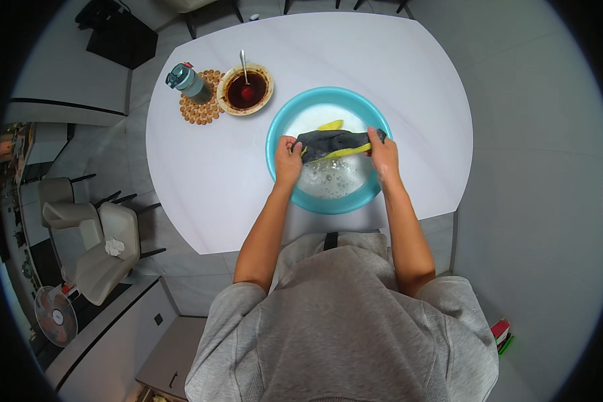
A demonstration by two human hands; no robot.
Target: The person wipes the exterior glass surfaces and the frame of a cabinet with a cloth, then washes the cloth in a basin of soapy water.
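Observation:
A wet dark grey cloth with yellow edging is stretched between my two hands over a turquoise plastic basin. My left hand grips its left end, and my right hand pinches the right end between thumb and fingers. Below the cloth, the basin holds cloudy, sudsy water with bubbles on its surface. A yellow piece shows just behind the cloth; whether it is part of the same cloth I cannot tell.
The basin stands on a white table. At the back left are a bowl of dark red liquid with a metal spoon in it, and a teal bottle on a wooden bead mat. Beige chairs stand left of the table.

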